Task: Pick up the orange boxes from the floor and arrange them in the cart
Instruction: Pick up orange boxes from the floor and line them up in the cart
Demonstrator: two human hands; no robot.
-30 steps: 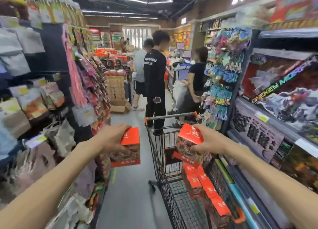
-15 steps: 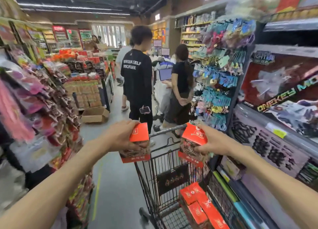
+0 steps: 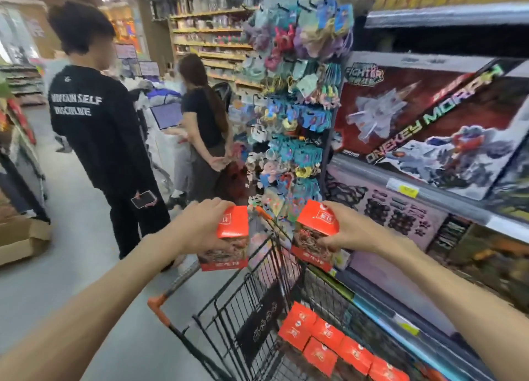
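My left hand (image 3: 200, 226) grips an orange box (image 3: 229, 237) with a food picture on its side, held above the near end of the black wire cart (image 3: 252, 303). My right hand (image 3: 347, 231) grips a second orange box (image 3: 315, 234) over the cart's right side. Both boxes are upright and level with each other. Several more orange boxes (image 3: 329, 343) lie in rows inside the cart basket below my hands. The cart's handle with its orange end cap (image 3: 157, 306) points toward the lower left.
A person in black (image 3: 106, 140) holding a phone stands just beyond the cart on the left, with another person (image 3: 206, 128) behind. Toy shelves (image 3: 423, 140) and a rack of hanging trinkets (image 3: 294, 117) line the right. A cardboard box (image 3: 23, 237) sits on the floor at left.
The view has swung right and closer to the cart. Both hands, each still holding its box, have come nearer together above the cart.
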